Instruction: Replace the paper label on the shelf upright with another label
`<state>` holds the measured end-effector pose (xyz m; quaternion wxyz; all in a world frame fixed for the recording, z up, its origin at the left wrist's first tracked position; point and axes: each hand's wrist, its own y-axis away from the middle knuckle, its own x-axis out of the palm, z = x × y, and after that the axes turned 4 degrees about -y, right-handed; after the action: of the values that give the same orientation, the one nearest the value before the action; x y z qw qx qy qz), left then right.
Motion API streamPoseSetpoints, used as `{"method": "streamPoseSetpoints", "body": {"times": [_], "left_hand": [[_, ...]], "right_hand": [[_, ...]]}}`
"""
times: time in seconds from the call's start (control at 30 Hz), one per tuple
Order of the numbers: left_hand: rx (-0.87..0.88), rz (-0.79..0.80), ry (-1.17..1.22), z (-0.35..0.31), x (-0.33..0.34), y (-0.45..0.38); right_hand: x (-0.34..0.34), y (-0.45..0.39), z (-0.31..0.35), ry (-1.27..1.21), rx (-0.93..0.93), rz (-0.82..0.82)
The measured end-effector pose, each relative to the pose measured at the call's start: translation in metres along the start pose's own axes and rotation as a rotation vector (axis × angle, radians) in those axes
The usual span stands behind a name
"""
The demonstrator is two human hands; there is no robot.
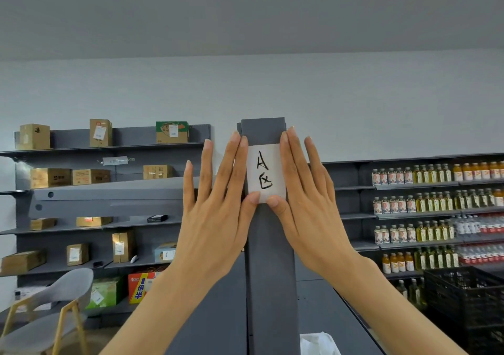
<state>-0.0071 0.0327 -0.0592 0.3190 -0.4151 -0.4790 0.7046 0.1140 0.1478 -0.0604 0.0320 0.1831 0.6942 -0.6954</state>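
Hands, left (215, 218) and right (311, 212), press flat, fingers spread, on label (265, 173).

Label (265, 173): white paper, black handwritten marks
Shelf upright (268, 259): plain dark grey
Shelving (122, 136): dark grey
Boxes (50, 177): brown cardboard, white stickers
Bottles (425, 174): yellow and orange, white labels
Crate (463, 300): black lattice
Chair (62, 294): grey seat, yellowish wooden legs
Wall (354, 103): pale grey

Single head-worn view, wide-angle, facing forward.
The camera sits close before the shelf upright (268, 245), level with its top, looking past it toward stocked shelves (109, 185) and wall.
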Motion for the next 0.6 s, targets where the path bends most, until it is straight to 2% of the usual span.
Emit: {"method": "streamPoseSetpoints", "body": {"times": [0.27,0.6], "left_hand": [[0.02,0.01,-0.005,-0.01,0.007,-0.003],[-0.023,0.008,0.053,-0.005,0.004,0.003]], "right_hand": [[-0.001,0.001,-0.005,-0.036,0.006,-0.042],[-0.012,0.002,-0.006,0.013,-0.004,0.006]]}}
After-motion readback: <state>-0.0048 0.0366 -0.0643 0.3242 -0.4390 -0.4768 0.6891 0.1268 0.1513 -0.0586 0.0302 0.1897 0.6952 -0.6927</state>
